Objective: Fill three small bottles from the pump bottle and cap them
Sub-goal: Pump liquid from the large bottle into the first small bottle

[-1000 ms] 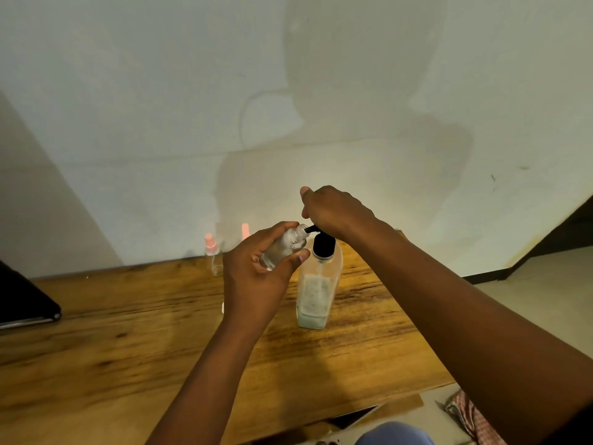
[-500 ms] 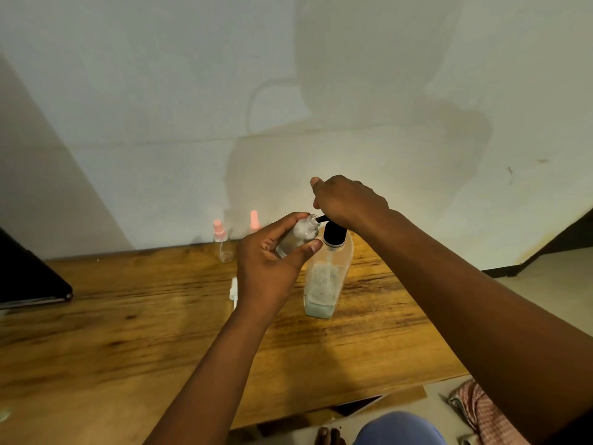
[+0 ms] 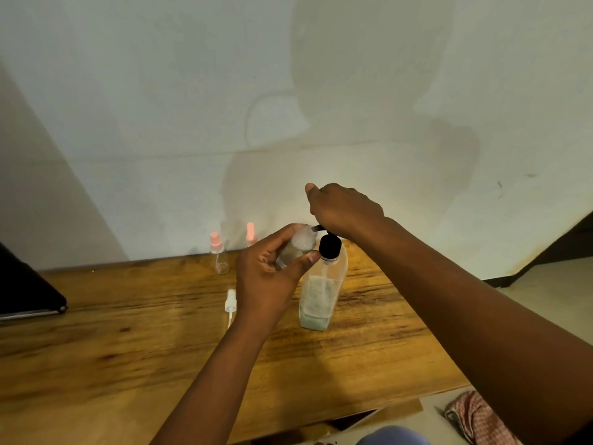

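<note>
A clear pump bottle (image 3: 321, 284) with a black collar stands on the wooden table (image 3: 112, 348), holding pale liquid low down. My right hand (image 3: 343, 208) covers its pump head, and the black spout pokes out to the left. My left hand (image 3: 269, 277) grips a small clear bottle (image 3: 300, 247), tilted, with its open mouth at the spout. Two more small bottles stand at the back by the wall: one with a pink cap (image 3: 219, 253), the other (image 3: 250, 234) mostly hidden behind my left hand. A white spray cap (image 3: 230, 305) lies on the table by my left wrist.
A dark flat object (image 3: 25, 293) lies at the table's left edge. The wall rises right behind the table. Past the near right corner of the table there is floor with a checked cloth (image 3: 475, 419) on it.
The view has shifted a little. My right hand still covers the pump head, and the small bottle now looks whiter with foam near its mouth. The left hand's grip is unchanged.
</note>
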